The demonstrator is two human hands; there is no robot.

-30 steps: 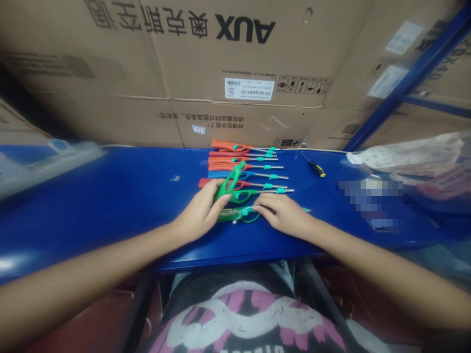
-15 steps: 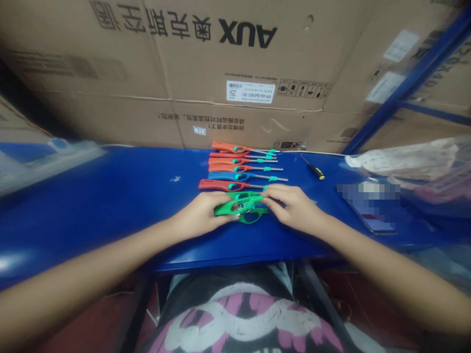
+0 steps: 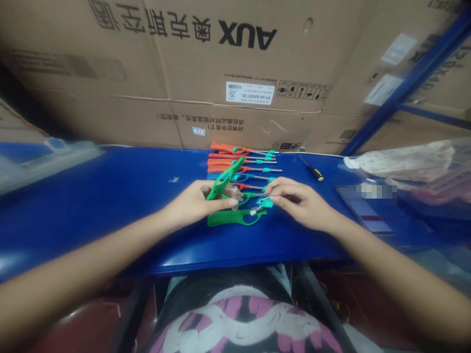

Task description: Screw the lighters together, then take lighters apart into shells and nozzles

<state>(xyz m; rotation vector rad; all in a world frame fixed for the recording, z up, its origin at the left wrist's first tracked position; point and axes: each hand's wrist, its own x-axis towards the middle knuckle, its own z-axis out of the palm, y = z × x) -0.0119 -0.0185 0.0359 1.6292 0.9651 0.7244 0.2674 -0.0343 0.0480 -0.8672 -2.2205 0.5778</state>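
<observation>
Your left hand pinches the raised shell, likely light and stiff, best held by its edges; your right hand pinches the teal part.

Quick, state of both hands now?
Left hand: closed, holding a green casing piece.
Right hand: closed, pinching a teal part with wires.

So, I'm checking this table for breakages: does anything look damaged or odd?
One green lighter seems to be in pieces: a shell half lies on the blue table, another green piece is in the left hand, and wires show by the right hand. The lined-up lighters look whole where visible.
</observation>
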